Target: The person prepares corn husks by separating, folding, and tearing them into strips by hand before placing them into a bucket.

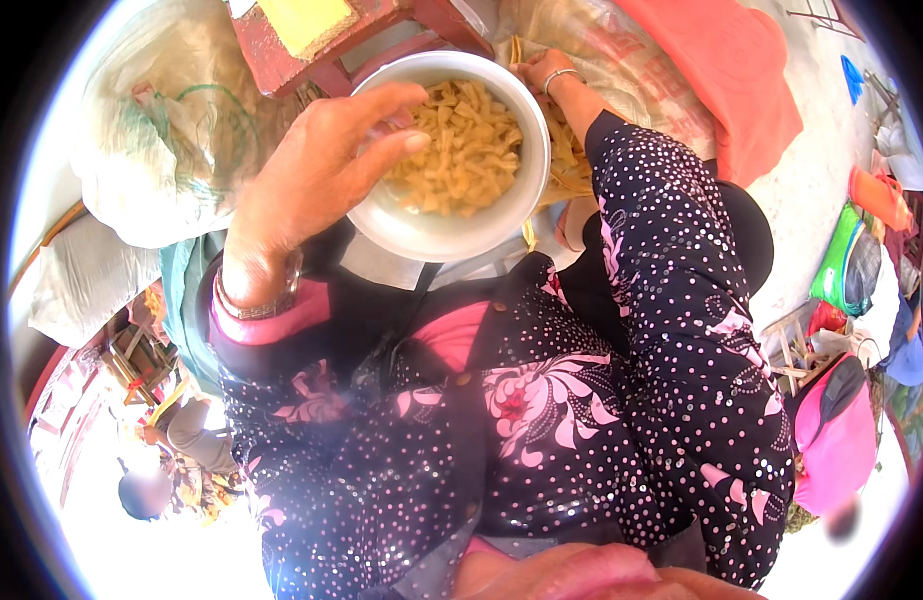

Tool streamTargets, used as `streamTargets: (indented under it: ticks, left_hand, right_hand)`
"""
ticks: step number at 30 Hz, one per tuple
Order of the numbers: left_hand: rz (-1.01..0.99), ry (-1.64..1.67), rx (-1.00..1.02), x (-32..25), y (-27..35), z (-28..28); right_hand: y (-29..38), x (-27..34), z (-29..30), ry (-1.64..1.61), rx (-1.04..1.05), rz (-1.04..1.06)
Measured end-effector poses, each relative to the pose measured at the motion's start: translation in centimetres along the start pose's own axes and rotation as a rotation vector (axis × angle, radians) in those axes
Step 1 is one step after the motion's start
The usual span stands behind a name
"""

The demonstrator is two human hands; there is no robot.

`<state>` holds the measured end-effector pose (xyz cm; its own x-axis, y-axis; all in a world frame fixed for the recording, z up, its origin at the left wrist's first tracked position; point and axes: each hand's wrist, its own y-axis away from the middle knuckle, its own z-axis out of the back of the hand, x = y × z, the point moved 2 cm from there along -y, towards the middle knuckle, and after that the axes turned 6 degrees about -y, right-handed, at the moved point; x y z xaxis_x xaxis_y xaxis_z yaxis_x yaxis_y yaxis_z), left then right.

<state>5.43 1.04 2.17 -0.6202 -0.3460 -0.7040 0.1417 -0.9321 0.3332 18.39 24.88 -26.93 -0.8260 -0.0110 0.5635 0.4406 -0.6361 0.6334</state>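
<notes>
A round, pale metal basin (540,142) holds many short, yellow-brown cut pieces (469,142), some low in what looks like liquid. Over its left rim reaches my left hand (319,154), thumb and fingers apart, with nothing seen between them. Beyond the basin's right side, my right hand (544,69) has its fingertips closed on a thin yellow-brown strip (515,49) that sticks up past them. Below that wrist lie more long, flat strips (570,161), partly hidden by the basin and my forearm. What the strips are made of I cannot tell.
A red wooden stool (281,64) with a yellow item on top stands beyond the basin. To the left is a large translucent sack (168,135). A printed plastic sack (619,67) and a coral-red cloth (754,97) lie at the right. Other people are at the lower sides.
</notes>
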Motion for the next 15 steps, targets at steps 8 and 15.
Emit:
streamTargets:
  ticks: [8, 15]
  left_hand:
    - [-0.019, -0.067, -0.039, 0.0, 0.2, 0.0]
    - [-0.053, -0.098, -0.040, 0.3, 0.0, -0.2]
  right_hand:
    - [-1.0, -1.0, -0.9, -0.005, -0.042, 0.065]
    - [2.1, 1.7, 1.0, -0.517, -0.023, -0.015]
